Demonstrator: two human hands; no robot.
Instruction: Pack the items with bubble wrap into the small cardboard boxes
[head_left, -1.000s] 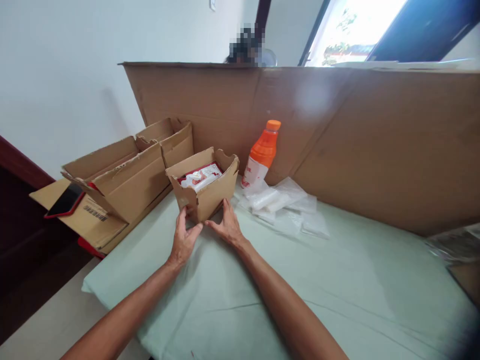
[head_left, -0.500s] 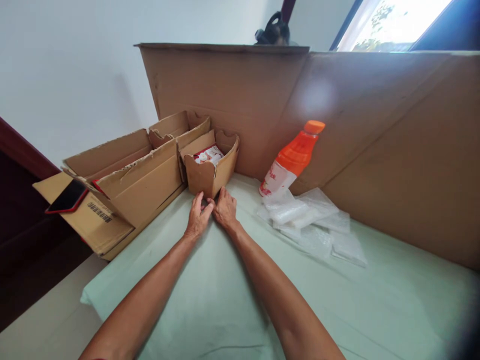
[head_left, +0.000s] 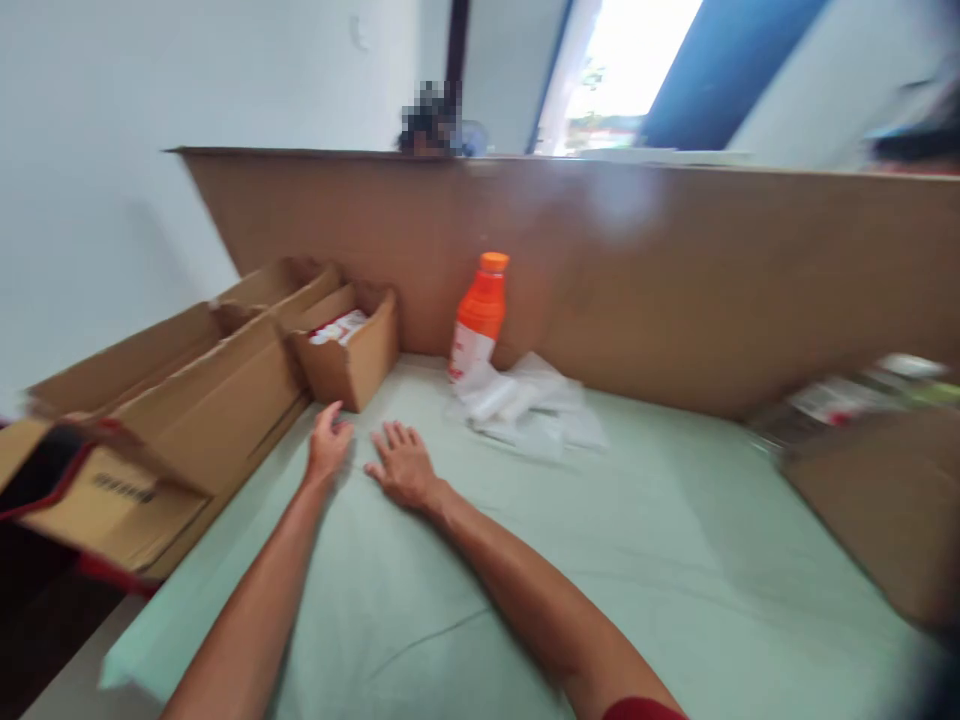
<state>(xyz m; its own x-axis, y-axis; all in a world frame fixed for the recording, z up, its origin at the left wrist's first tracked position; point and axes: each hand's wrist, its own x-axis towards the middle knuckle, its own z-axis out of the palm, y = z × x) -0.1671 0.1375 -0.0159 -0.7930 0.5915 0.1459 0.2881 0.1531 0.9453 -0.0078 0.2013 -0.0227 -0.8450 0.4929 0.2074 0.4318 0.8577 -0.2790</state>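
Note:
My left hand [head_left: 328,443] is open just in front of the small cardboard box [head_left: 371,350], its fingers pointing at the lower front corner; whether they touch it I cannot tell. White and red packets [head_left: 341,327] show inside that box. My right hand [head_left: 403,462] lies open, palm down with fingers spread, on the pale green cloth [head_left: 465,560] to the right of my left hand. Beyond it stands an orange bottle [head_left: 484,305] with a white label, next to a heap of clear bubble-wrap pieces [head_left: 529,405].
A long divided cardboard box [head_left: 217,390] runs along the left side, with a dark red-edged item [head_left: 45,470] at its near end. A tall cardboard panel [head_left: 637,280] borders the back. At the right, another cardboard box [head_left: 877,490] holds blurred items. A blurred-out head shows behind the panel.
The view has turned to the right, bringing the right-hand box into sight. My hands have come away from the small box's front corner, and my right hand has moved apart from my left.

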